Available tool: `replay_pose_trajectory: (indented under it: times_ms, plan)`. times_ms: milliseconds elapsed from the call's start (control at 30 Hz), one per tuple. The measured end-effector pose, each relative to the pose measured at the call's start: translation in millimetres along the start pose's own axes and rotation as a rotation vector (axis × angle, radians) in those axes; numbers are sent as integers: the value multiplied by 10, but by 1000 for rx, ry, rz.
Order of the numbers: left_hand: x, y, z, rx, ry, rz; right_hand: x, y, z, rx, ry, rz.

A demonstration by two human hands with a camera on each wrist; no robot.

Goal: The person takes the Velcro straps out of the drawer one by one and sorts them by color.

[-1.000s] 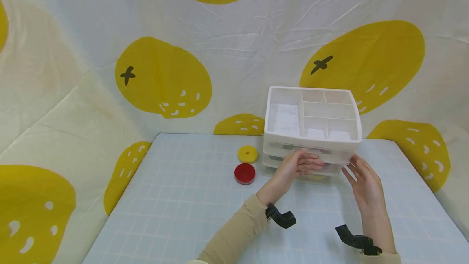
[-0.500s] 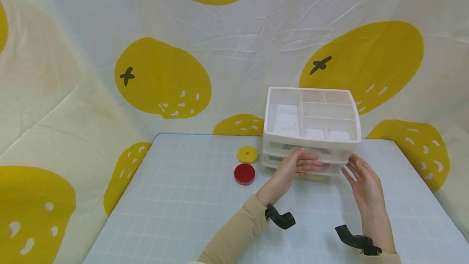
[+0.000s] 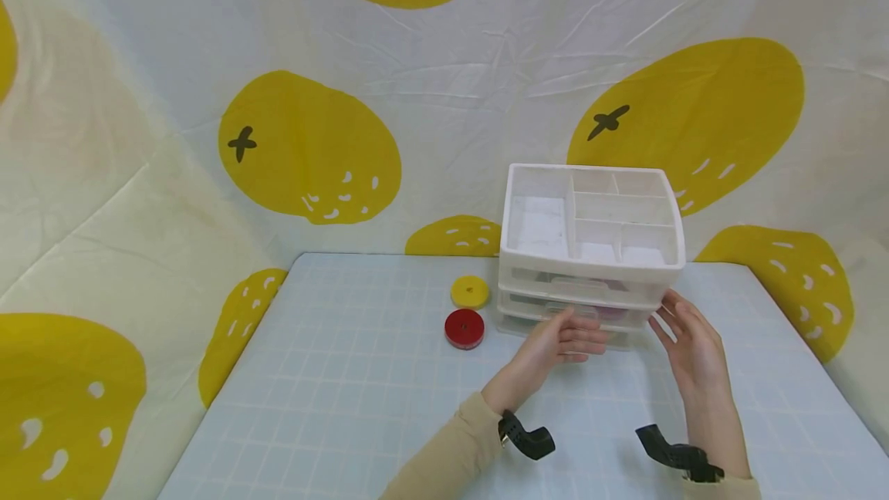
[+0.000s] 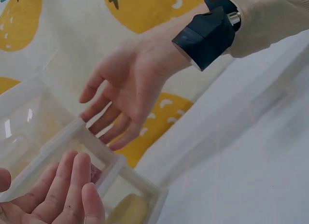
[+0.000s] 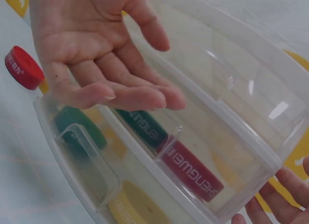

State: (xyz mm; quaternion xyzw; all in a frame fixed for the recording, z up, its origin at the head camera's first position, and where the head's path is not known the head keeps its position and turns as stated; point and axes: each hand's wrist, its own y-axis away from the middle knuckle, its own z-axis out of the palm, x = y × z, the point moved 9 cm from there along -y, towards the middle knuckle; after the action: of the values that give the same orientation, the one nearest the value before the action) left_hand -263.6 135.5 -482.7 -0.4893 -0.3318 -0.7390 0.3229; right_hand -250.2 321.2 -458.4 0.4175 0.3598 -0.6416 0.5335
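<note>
A white organizer with clear drawers [image 3: 590, 263] stands at the back right of the table. My left hand [image 3: 556, 349] is in front of its lower drawers, fingers extended and holding nothing; whether it touches a drawer I cannot tell. My right hand [image 3: 694, 346] has its fingertips at the organizer's right side, fingers loosely bent. Through the clear fronts in the right wrist view, a red tape roll [image 5: 190, 168] and a green one [image 5: 142, 127] show in the middle drawer. Below them lie another green roll [image 5: 79, 130] and a yellow roll [image 5: 137, 207]. All drawers look pushed in.
To the organizer's left, a yellow tape roll [image 3: 469, 292] and a red tape roll [image 3: 464, 329] lie on the table [image 3: 333, 376]. The organizer's top tray [image 3: 538, 226] has several compartments. A fruit-patterned cloth [image 3: 444, 122] hangs behind the table.
My left hand has moved down from the upper drawer fronts to the lower ones, a little toward me. The right hand stays at the organizer's side.
</note>
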Motion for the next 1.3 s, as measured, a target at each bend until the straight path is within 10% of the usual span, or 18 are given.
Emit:
replay_pose_trajectory:
  times_ms: [433,1300]
  plan:
    - [-211,-31,-137,83,99,-30,10,0,-7,6,-16,7]
    - [-165,-182,-176,179,138,-24,9,-18,-18,19,0,16]
